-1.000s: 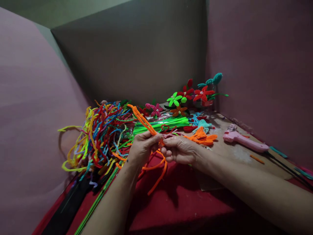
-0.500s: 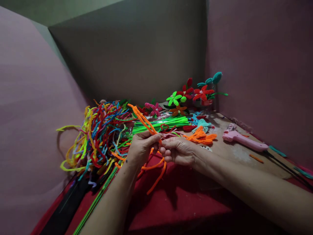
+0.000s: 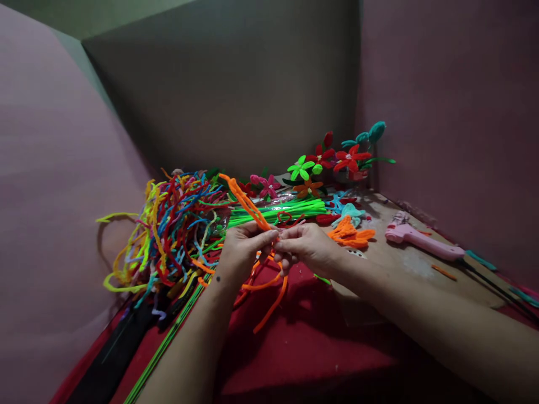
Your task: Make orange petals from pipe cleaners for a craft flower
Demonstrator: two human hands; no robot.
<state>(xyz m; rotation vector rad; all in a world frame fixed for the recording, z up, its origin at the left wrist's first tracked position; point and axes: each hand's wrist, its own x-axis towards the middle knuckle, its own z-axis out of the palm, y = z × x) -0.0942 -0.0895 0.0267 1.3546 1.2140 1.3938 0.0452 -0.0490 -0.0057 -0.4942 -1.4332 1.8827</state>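
My left hand (image 3: 248,242) pinches an orange pipe cleaner (image 3: 244,200), bent into a long narrow loop that points up and left. Close against it, my right hand (image 3: 304,246) is closed with thumb and forefinger at the lower end of the same piece; the exact pinch point is partly hidden by the fingers. Loose orange pipe cleaners (image 3: 273,306) curve below the hands over the red cloth (image 3: 311,342). Just beyond my right hand lies a pile of orange looped pieces (image 3: 351,233).
A big tangle of coloured pipe cleaners (image 3: 168,235) stands at left. Green pipe cleaners (image 3: 282,212) lie behind the hands. Finished pipe-cleaner flowers (image 3: 309,188) stand at the back. On the board (image 3: 404,275) at right rests a pink glue gun (image 3: 423,241) with a black cord.
My right hand has turned slightly, its fingers now higher and closer to the left thumb. The orange loop stays in my left hand, tilted almost as before.
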